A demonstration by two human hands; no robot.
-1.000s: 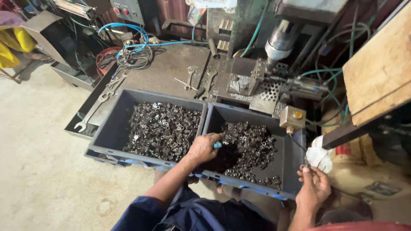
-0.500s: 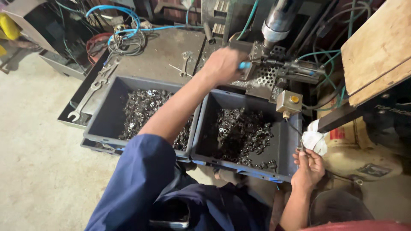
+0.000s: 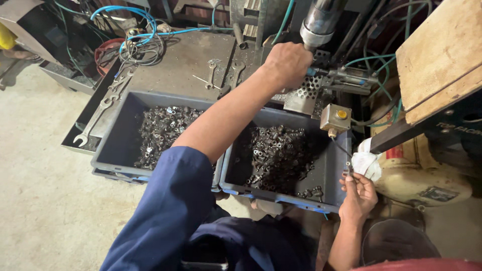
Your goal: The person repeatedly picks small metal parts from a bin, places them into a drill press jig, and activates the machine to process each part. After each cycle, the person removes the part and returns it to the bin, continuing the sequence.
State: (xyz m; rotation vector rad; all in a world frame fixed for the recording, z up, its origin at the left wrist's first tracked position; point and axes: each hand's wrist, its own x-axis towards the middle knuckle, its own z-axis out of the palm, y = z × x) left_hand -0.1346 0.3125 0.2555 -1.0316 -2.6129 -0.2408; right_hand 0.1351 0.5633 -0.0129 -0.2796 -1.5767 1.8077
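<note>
Presently a blue-handled tool [image 3: 312,72] is clenched in the left hand [image 3: 287,64] at twelve o'clock under the steel press head [image 3: 320,21], while a small metal fitting [image 3: 348,164] is pinched by the right hand [image 3: 357,193] at four o'clock.

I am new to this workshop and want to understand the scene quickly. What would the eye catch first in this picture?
First the left hand, stretched out in a blue sleeve to the machine under the shiny metal cylinder at the top. Below the arm stand two dark bins side by side, the left bin and the right bin, both full of small metal parts. At lower right, the right hand pinches a thin wire beside a white rag.
</note>
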